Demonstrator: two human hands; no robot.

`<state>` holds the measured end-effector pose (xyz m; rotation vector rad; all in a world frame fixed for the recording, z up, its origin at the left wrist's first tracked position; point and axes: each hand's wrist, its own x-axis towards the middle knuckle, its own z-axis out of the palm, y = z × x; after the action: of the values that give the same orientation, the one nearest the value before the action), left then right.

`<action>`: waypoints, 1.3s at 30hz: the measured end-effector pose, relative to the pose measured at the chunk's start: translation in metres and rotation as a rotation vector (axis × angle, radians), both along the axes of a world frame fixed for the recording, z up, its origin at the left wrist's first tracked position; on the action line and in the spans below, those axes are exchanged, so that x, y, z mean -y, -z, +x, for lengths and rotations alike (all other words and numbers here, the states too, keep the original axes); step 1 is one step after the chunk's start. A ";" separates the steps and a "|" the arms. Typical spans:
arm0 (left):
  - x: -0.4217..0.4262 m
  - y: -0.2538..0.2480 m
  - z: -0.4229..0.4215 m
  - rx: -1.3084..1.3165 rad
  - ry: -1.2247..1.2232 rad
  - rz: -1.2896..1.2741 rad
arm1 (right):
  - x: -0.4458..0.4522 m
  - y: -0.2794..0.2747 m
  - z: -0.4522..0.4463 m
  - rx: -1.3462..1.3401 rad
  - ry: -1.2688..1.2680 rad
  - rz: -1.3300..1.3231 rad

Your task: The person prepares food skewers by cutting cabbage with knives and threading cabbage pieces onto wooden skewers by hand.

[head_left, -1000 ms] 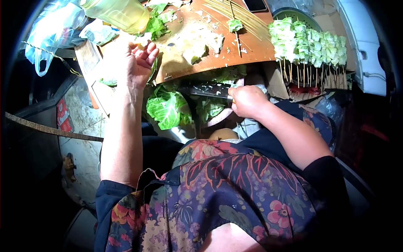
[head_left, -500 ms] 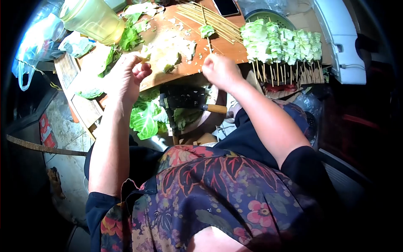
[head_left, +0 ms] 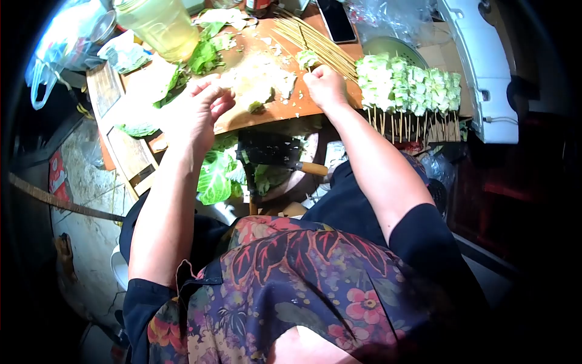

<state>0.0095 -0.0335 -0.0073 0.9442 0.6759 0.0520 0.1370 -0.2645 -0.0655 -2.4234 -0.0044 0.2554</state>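
My right hand point(head_left: 328, 89) is closed around a bamboo skewer, its fingers just below a folded green cabbage piece point(head_left: 307, 59) threaded on it. The skewer's bare tip points away from me, toward the bundle of skewers. Over the left part of the board, my left hand point(head_left: 200, 109) has its fingers bent together in a pinch. Glare hides whatever lies between those fingertips. Pale cabbage pieces point(head_left: 260, 91) are scattered on the wooden board point(head_left: 280, 109) between my hands. Larger cabbage leaves point(head_left: 173, 88) lie beyond and beside my left hand.
Loose bamboo skewers point(head_left: 324, 48) and a phone point(head_left: 337, 23) lie at the back. Finished cabbage skewers point(head_left: 409, 85) stand in a row at right, by a white casing point(head_left: 482, 79). A yellowish plastic container point(head_left: 160, 30) is back left. Below the board's edge rests a cleaver point(head_left: 273, 148).
My right hand has moved up the skewer, closer to the cabbage piece. My left hand stays near the board with bent fingers. The whole view has shifted slightly.
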 end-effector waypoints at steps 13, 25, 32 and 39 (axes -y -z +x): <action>-0.020 -0.007 0.017 0.087 -0.358 -0.238 | -0.006 -0.112 -0.087 -0.258 -0.555 0.436; -0.031 -0.004 0.017 0.217 -0.325 0.139 | -0.018 -0.116 -0.090 -0.261 -0.528 0.450; -0.020 -0.017 0.015 0.225 -0.238 0.246 | -0.018 -0.112 -0.098 -0.309 -0.487 0.540; -0.007 -0.019 0.013 0.203 -0.205 0.296 | -0.020 -0.105 -0.110 -0.251 -0.472 0.615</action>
<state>0.0220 -0.0261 0.0119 1.1318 0.5828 0.4343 0.0267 -0.2442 0.0398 -1.7372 -0.4758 0.6634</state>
